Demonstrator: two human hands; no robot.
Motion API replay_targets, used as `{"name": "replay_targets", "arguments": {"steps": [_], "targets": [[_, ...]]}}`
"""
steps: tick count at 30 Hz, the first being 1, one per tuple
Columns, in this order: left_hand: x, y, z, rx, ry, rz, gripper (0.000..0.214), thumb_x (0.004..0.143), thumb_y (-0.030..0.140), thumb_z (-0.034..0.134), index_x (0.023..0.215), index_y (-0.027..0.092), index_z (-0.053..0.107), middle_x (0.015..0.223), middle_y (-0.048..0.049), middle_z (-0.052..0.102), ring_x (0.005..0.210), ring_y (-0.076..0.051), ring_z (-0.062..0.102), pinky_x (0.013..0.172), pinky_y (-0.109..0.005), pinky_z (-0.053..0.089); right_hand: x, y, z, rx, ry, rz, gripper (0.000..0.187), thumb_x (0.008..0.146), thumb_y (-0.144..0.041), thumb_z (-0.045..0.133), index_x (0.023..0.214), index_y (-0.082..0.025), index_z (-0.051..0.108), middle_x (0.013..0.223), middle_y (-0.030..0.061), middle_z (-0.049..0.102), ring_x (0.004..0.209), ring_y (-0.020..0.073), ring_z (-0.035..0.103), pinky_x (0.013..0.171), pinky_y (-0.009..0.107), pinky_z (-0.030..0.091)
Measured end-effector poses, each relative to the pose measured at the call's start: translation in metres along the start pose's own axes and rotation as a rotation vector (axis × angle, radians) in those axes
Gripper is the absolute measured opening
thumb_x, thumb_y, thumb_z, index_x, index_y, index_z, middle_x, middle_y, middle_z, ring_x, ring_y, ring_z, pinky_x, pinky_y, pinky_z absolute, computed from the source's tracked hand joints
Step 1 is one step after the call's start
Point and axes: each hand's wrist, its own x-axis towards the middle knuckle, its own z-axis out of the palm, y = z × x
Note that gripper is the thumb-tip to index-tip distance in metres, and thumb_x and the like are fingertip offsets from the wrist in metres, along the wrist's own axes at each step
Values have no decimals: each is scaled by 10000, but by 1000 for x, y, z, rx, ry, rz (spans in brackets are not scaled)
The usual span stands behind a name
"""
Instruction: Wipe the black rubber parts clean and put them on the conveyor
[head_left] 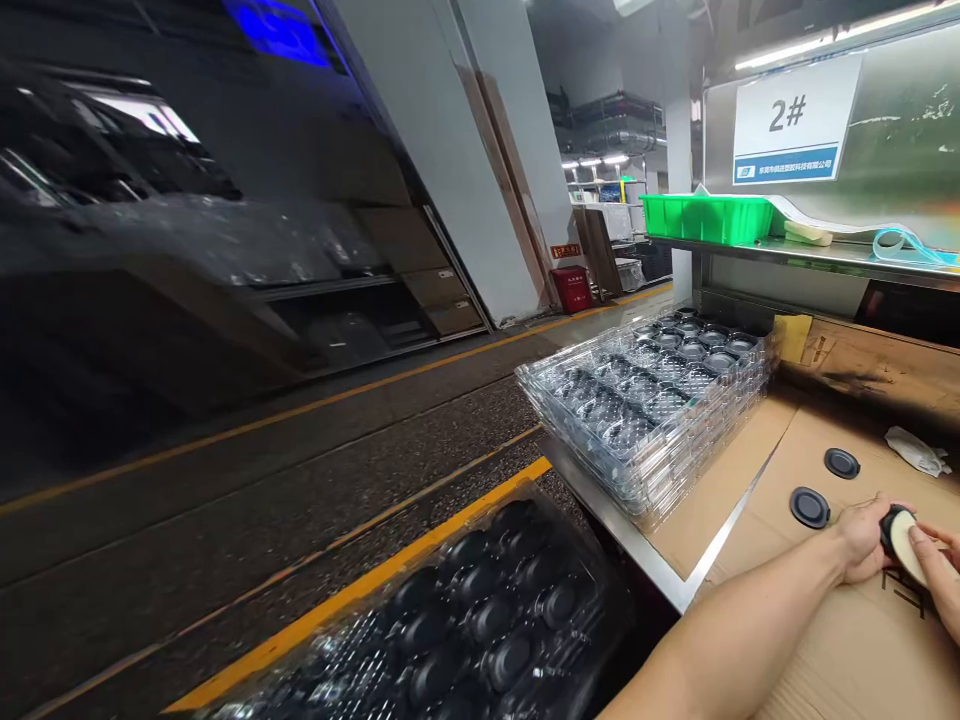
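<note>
Black disc in hand (pixel 892 530): pale round face (pixel 905 548) showing, at the right, above the cardboard sheet (pixel 847 640) on the tabletop (pixel 622 540).
Left hand (pixel 859 540): fingers (pixel 889 510) curled narrowly around the disc's dark rim.
Right hand (pixel 937 570): fingers (pixel 926 535) pressed on the pale face, partly cut off by the frame.
Loose discs (pixel 810 507): two, lying flat on the cardboard, just far of the hands.
Clear stacked trays (pixel 645 410): far on the tabletop, dark discs in the far pockets.
Low tray (pixel 465 620): near left, below the tabletop edge, pockets full of black discs.
Done and left: two discs out, one in hand, many more in the trays.
</note>
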Motion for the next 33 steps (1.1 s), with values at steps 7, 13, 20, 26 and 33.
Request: {"name": "replay_targets", "arguments": {"steps": [7, 13, 20, 26, 33], "targets": [[-5, 6, -1, 39, -32, -4, 521, 995, 507, 397, 1218, 132, 682, 1056, -165, 706, 848, -235, 670, 877, -405, 483, -2, 2, 0, -35, -10, 41, 525, 793, -719, 544, 996, -280, 748, 895, 69, 767, 811, 308, 716, 664, 383, 513], [-26, 11, 10, -51, 33, -17, 410, 1031, 367, 390, 1046, 111, 710, 966, -124, 738, 875, -203, 683, 912, -367, 500, -9, -21, 4, -184, 95, -16, 469, 923, -580, 458, 1096, -240, 731, 961, 96, 767, 854, 273, 703, 689, 320, 472], [-40, 19, 17, -68, 7, -37, 376, 1035, 359, 424, 1034, 95, 691, 996, -138, 750, 1008, -231, 695, 970, -383, 524, -4, -36, 10, -355, 68, 109, 432, 1017, -478, 390, 1283, -254, 647, 992, 105, 760, 788, 244, 688, 684, 312, 444], [-45, 17, 20, -42, 71, -18, 336, 1023, 349, 460, 1092, 97, 671, 1053, -159, 743, 1002, -233, 706, 940, -379, 556, -5, -33, 6, -318, 45, 68, 427, 1017, -483, 400, 1310, -282, 638, 1015, 93, 756, 782, 246, 683, 684, 321, 453], [-48, 34, 19, -93, 185, 156, 418, 1033, 453, 379, 1181, 132, 602, 1108, -178, 732, 961, -239, 727, 784, -347, 575, 2, -15, -23, -261, 76, 143, 392, 1013, -509, 419, 1048, -261, 721, 886, 59, 741, 836, 237, 645, 724, 312, 414]]}}
